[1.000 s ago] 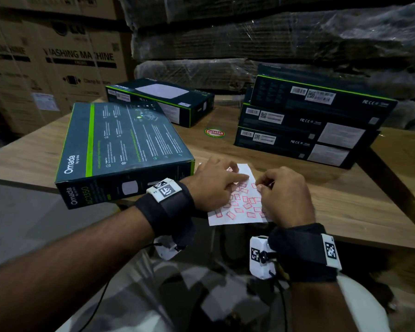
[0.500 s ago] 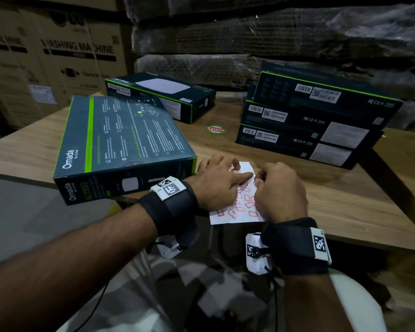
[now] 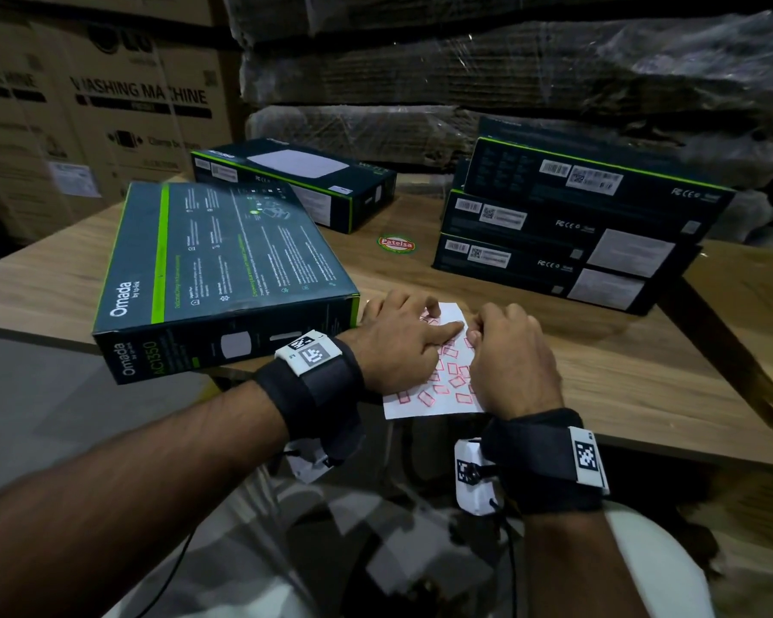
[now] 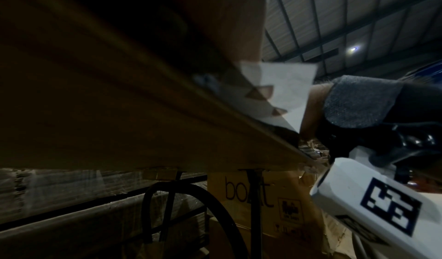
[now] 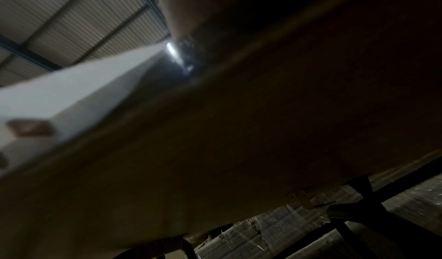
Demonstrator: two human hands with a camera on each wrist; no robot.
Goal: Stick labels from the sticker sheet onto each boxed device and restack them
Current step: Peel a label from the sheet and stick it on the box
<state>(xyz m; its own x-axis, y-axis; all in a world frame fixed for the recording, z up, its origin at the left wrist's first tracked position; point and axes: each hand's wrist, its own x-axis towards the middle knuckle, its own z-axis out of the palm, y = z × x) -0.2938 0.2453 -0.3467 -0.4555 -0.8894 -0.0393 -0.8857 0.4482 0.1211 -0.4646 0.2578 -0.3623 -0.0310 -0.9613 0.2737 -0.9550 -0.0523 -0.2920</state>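
A white sticker sheet [image 3: 438,401] with several red-bordered labels lies at the table's near edge and overhangs it. My left hand [image 3: 420,325] lies flat on the sheet, its fingers pressing it down. My right hand [image 3: 474,335] is curled over the sheet's right side, and its fingertips pinch at a label next to my left index finger. A dark Omada box [image 3: 224,269] lies flat just left of my left hand. The wrist views show only the sheet's overhanging underside [image 4: 287,85] [image 5: 71,96] and the table edge.
A stack of three dark boxes [image 3: 576,225] stands at the back right and one more box [image 3: 295,180] at the back left. A round red-and-green sticker [image 3: 396,244] is on the wooden table [image 3: 643,372]. Cardboard cartons and wrapped pallets stand behind.
Both hands stay on the sheet. My right fingertips have crept slightly up and left toward my left index finger. The boxes have not moved.
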